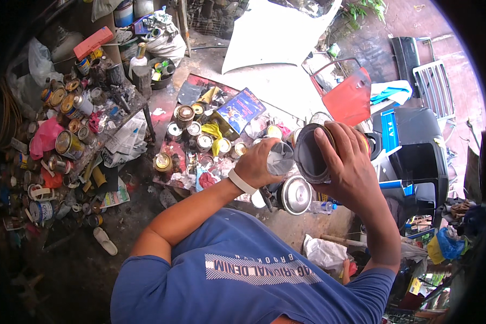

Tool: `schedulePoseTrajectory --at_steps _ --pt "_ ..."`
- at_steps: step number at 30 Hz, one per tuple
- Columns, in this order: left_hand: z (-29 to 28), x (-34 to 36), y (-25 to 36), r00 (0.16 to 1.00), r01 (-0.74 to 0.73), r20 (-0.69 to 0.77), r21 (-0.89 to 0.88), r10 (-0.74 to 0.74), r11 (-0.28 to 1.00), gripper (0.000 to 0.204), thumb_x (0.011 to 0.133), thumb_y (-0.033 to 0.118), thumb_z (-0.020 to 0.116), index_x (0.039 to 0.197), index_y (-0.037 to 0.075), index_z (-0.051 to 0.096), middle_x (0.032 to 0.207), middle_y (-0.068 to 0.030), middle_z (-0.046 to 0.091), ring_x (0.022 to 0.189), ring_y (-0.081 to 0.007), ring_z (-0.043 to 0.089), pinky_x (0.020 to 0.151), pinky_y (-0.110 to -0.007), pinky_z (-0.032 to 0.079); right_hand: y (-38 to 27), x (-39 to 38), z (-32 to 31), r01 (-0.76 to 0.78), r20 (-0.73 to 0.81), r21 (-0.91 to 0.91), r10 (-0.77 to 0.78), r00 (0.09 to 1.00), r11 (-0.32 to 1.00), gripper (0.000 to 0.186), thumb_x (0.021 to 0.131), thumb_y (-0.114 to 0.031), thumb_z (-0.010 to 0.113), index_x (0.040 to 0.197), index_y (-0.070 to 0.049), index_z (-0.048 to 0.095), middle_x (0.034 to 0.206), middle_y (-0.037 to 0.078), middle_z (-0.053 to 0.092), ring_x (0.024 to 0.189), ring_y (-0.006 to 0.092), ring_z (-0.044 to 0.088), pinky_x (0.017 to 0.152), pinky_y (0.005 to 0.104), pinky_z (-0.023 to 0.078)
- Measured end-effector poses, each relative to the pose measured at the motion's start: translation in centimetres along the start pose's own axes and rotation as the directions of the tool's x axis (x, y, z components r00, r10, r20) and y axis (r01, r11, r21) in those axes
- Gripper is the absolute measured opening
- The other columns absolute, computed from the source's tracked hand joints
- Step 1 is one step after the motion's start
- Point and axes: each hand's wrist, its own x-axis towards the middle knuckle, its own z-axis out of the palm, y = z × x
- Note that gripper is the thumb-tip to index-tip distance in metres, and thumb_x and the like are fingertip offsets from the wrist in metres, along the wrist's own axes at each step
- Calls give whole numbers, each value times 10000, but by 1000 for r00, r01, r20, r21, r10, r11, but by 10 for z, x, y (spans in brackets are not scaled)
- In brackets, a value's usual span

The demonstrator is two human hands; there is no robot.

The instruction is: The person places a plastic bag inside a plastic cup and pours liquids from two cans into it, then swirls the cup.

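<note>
My left hand point(254, 163), with a pale band at its wrist, is wrapped round a small clear cup point(280, 159) that has something greyish in it. Close to its right, my right hand point(346, 156) grips an uncovered paint can point(310, 155) from above and the side. Dark grey paint coats the inside of this can, and its mouth is tilted left toward the cup. Whether any paint is flowing between them I cannot tell. Just below both hands is a round silver lid or can top point(296, 195).
Several small paint cans point(185, 115) and a blue rectangular tin point(240, 112) crowd the low red table point(174, 152). More cans point(69, 143) clutter the left side. A white car panel point(281, 35), a red door panel point(346, 97) and a black bumper-like part point(422, 140) stand beyond.
</note>
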Motion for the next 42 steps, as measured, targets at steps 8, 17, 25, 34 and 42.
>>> schedulePoseTrajectory --at_steps 8,17,25,34,42 --pt "2 3 1 999 -31 -23 -11 31 999 985 665 400 947 1415 46 416 1345 -213 582 1246 -389 589 1050 -464 491 -1 -2 -2 8 -2 -23 -8 1000 1000 910 682 -203 870 1480 -107 446 1327 201 543 1235 416 562 1027 557 464" --pt "2 3 5 1000 -13 -16 -14 13 1000 963 659 364 949 1422 94 426 1365 -193 558 1224 -401 598 996 -470 525 -1 -3 -5 -6 1 -30 6 1000 1000 909 671 -197 874 1475 -111 458 1333 194 539 1246 404 555 1043 556 453" --pt "2 2 6 999 -31 -6 -4 31 999 949 700 411 924 1418 52 417 1327 -212 586 1208 -391 608 1018 -464 512 -3 -5 -7 -8 10 -37 9 1000 999 915 673 -203 874 1481 -116 453 1338 193 534 1257 404 547 1053 560 448" --pt "4 -2 7 1000 -2 2 -37 2 999 953 676 357 945 1426 63 435 1376 -198 561 1265 -380 584 1046 -447 505 -4 -6 -11 -14 27 -40 16 1000 999 923 668 -205 875 1482 -121 448 1342 198 531 1267 410 540 1061 567 445" --pt "4 -4 10 1000 -9 1 -39 10 999 941 687 351 939 1425 57 435 1367 -198 558 1255 -378 585 1041 -445 505 -8 -7 -14 -8 10 -52 9 1000 999 898 680 -195 867 1472 -115 453 1332 200 535 1254 410 550 1056 565 451"
